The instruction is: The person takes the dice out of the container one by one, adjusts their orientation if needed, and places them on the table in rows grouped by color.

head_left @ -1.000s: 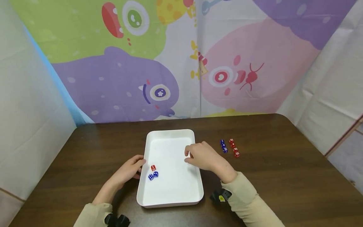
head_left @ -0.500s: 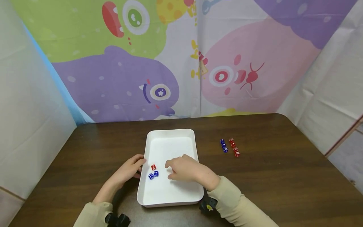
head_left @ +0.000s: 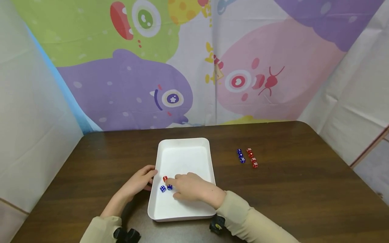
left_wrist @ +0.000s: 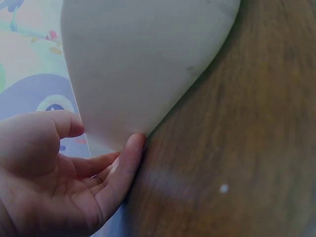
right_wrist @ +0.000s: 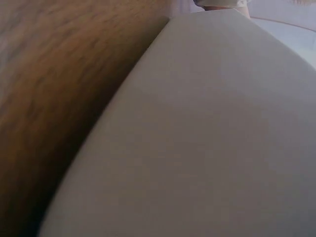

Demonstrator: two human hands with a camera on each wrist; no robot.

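A white tray (head_left: 189, 152) holds one red die (head_left: 165, 178) and two blue dice, one (head_left: 162, 189) on the left and one (head_left: 170, 187) on the right. My right hand (head_left: 192, 187) reaches over the tray from the right, its index fingertip beside the red die and right at the right-hand blue die. The thumb is spread apart below it. My left hand (head_left: 138, 182) rests against the tray's left side. In the left wrist view its fingertips (left_wrist: 136, 140) touch the outer wall (left_wrist: 138, 74) near the table, thumb tip at the rim. The right wrist view shows tray wall (right_wrist: 187, 123) but hides that hand.
On the brown table (head_left: 288, 189), right of the tray, lie a short row of blue dice (head_left: 241, 156) and a row of several red dice (head_left: 252, 157). A cartoon-printed cloth (head_left: 136, 91) hangs behind the table's far edge.
My right hand has moved from the tray's right rim leftward and toward me, to the dice. The right-hand blue die has shifted slightly right. My left hand stays put.
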